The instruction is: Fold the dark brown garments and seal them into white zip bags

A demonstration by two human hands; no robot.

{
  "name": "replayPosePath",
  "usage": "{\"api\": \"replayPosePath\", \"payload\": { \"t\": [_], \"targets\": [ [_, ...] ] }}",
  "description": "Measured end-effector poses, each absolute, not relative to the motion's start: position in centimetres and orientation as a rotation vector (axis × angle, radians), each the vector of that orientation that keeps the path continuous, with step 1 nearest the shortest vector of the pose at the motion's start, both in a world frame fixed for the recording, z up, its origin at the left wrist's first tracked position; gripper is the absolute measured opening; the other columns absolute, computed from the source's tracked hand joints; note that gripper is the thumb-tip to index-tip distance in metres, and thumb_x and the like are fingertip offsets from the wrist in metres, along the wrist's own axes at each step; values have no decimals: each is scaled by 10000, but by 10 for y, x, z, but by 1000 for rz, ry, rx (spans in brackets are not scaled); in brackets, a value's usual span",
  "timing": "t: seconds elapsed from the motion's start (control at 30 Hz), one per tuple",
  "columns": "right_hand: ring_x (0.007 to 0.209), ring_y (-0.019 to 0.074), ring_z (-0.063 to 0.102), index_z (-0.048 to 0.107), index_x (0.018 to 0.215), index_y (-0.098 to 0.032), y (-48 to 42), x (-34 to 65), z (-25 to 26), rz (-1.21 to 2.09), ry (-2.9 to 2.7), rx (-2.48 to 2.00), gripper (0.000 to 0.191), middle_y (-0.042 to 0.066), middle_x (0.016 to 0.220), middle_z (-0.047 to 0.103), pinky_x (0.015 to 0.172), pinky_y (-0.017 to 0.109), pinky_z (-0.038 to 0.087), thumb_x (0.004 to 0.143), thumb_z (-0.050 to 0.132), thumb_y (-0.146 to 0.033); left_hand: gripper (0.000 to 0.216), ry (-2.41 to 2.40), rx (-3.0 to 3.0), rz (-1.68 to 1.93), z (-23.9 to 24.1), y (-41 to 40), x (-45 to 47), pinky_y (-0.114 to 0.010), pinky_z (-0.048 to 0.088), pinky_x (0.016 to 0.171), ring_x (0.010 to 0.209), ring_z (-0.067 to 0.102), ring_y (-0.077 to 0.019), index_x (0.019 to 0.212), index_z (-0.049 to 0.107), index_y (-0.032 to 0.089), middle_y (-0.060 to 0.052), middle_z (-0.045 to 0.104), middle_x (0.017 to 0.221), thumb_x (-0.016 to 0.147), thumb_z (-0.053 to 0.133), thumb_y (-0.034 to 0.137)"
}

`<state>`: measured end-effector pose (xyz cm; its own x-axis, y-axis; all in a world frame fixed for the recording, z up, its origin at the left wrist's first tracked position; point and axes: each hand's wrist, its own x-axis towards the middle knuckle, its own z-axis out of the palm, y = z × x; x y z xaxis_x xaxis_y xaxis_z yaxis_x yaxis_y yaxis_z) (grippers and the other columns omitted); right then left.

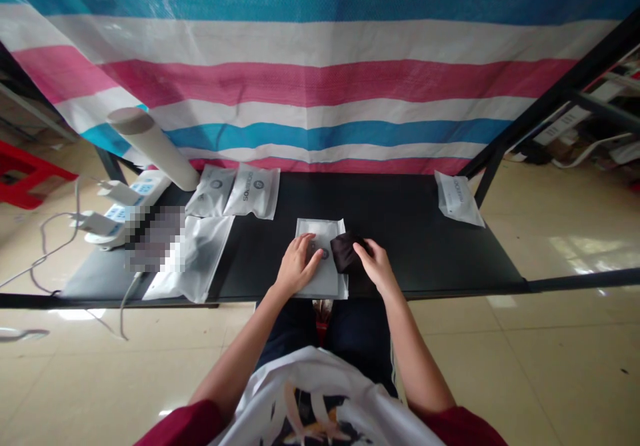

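Note:
A flat frosted plastic bag (320, 284) with a dark round logo lies at the front edge of the black table. My left hand (297, 264) rests on its upper left part, fingers spread over the plastic. Just right of the bag, my right hand (376, 264) grips a folded piece of dark cloth (343, 253) between thumb and fingers. The cloth's left end overlaps the bag's right edge. What kind of cloth item it is cannot be made out.
Filled frosted bags (254, 193) lie at the back left, a larger one (193, 266) nearer the front, another (459, 199) at the far right. A white bottle (160, 153) stands beside a power strip (130, 209) with plugs and cables. A striped sheet (310, 79) hangs behind the black table (400, 199).

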<state>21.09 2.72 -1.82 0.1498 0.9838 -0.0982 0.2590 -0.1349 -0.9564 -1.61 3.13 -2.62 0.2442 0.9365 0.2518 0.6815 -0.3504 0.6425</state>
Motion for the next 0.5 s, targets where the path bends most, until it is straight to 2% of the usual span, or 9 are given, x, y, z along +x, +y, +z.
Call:
{"api": "replayPosePath", "payload": {
  "t": [0.1, 0.2, 0.37, 0.5],
  "targets": [
    [789, 221, 647, 664, 944, -165, 30, 219, -18, 1107, -1139, -1572, 450, 48, 817, 713, 673, 292, 476, 735, 653, -564, 407, 1507, 2209, 824, -29, 33, -11, -460, 374, 1112, 1283, 500, -260, 1292, 512, 185, -116, 576, 1314, 972, 450, 430],
    [749, 201, 627, 645, 882, -170, 32, 227, -14, 1128, -995, -1531, 437, 32, 779, 692, 629, 270, 458, 687, 692, -558, 389, 1523, 2275, 787, -30, 34, -8, -467, 362, 1120, 1299, 481, -268, 1244, 558, 177, -121, 562, 1332, 973, 448, 434],
    [839, 227, 664, 661, 948, -182, 32, 230, 4, 1143, -815, -1423, 446, 62, 903, 726, 669, 290, 495, 696, 719, -545, 386, 1506, 2264, 785, -29, 33, -9, -465, 354, 1127, 1315, 469, -261, 1234, 583, 187, -114, 567, 1334, 987, 407, 427],
    [946, 246, 666, 716, 972, -169, 31, 218, 16, 1179, -943, -1316, 418, 72, 979, 742, 796, 324, 510, 726, 732, -506, 495, 1482, 2165, 863, -33, 31, -13, -486, 344, 1129, 1324, 470, -272, 1382, 441, 150, -151, 551, 1360, 990, 373, 446]
  ]
}}
